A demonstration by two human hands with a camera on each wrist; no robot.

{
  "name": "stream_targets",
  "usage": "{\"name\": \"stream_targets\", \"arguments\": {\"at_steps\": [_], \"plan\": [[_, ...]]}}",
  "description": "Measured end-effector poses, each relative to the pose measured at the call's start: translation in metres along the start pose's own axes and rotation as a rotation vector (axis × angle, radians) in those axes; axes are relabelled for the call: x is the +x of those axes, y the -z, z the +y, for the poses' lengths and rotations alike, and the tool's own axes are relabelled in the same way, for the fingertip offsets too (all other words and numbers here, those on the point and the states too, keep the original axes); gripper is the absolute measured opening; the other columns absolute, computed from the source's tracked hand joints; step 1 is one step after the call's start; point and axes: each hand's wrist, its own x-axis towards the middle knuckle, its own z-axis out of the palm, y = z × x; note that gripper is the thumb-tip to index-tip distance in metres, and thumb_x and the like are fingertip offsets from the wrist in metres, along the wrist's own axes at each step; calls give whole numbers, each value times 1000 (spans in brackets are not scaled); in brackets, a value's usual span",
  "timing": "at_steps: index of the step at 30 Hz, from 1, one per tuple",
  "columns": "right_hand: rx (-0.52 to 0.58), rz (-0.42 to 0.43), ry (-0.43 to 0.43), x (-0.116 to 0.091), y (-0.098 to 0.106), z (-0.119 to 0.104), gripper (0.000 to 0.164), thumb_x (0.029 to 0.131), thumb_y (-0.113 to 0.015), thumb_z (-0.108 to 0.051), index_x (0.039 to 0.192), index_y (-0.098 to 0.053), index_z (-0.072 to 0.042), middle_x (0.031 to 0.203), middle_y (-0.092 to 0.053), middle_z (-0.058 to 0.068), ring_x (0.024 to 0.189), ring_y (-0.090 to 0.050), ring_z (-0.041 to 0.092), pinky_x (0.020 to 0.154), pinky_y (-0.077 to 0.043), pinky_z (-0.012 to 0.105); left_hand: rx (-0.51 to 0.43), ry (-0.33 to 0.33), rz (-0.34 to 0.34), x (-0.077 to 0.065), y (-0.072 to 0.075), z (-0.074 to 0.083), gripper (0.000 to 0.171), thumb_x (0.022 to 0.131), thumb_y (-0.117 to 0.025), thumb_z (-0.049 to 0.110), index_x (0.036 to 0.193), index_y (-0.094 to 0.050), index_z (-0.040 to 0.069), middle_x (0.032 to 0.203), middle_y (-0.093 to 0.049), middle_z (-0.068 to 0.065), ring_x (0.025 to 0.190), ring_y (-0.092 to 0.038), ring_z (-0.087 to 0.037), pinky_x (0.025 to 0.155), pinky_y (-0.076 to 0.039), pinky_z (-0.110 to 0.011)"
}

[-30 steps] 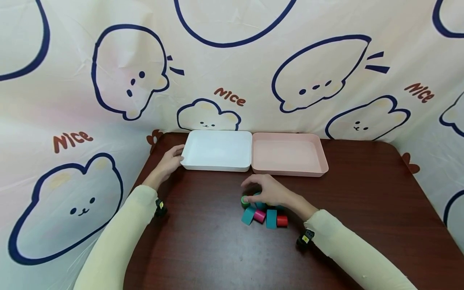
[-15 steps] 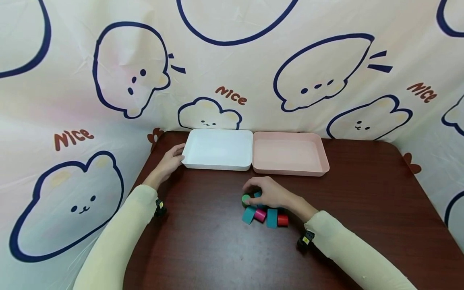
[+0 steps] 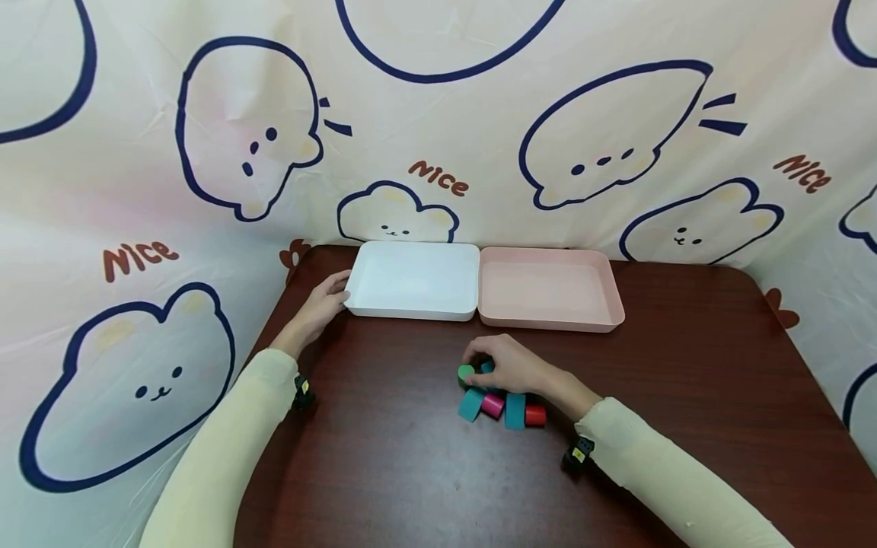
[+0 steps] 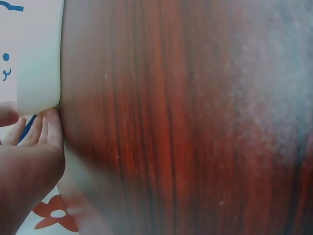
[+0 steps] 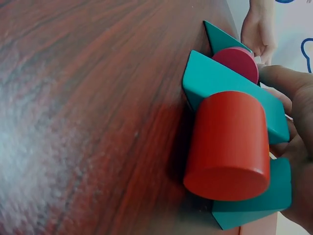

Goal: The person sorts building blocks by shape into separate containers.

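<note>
The right grip [image 3: 508, 363] pinches the green cylinder [image 3: 466, 374] on the bench [image 3: 397, 449], near the teal blocks [image 3: 515, 412], magenta cylinder [image 3: 492, 406] and red cylinder [image 3: 536, 415]; the left grip [image 3: 320, 306], fingers loose, touches the left end of the white tray [image 3: 414, 281], just beside the pink tray [image 3: 550, 289]

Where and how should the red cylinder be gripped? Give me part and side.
Pinch the red cylinder across its curved wall, probably best from above and the near side: it lies on its side, left end against or close to a teal block, so gripping the ends looks tight, while bare table fronts it.
</note>
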Motion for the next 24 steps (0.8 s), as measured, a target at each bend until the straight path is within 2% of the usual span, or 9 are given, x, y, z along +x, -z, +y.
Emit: {"name": "stream_targets", "arguments": {"at_steps": [9, 24], "plan": [[-16, -1, -4, 3, -2, -1, 16, 96, -81, -24, 110, -72, -21, 102, -68, -13, 93, -61, 9, 84, -56, 31, 3, -17, 10, 4, 1, -10, 57, 115, -39, 13, 169, -22, 9, 172, -25, -19, 155, -32, -35, 127, -29, -50], [-6, -3, -13, 4, -5, -1, 18, 94, -82, -23, 108, -71, -19, 101, -71, -7, 92, -62, 9, 85, -56, 31, 7, -38, -15, 3, 3, -12, 58, 115, -38, 11, 170, -19, 7, 172, -23, -20, 156, -30, -35, 128, -26, -50]]}}
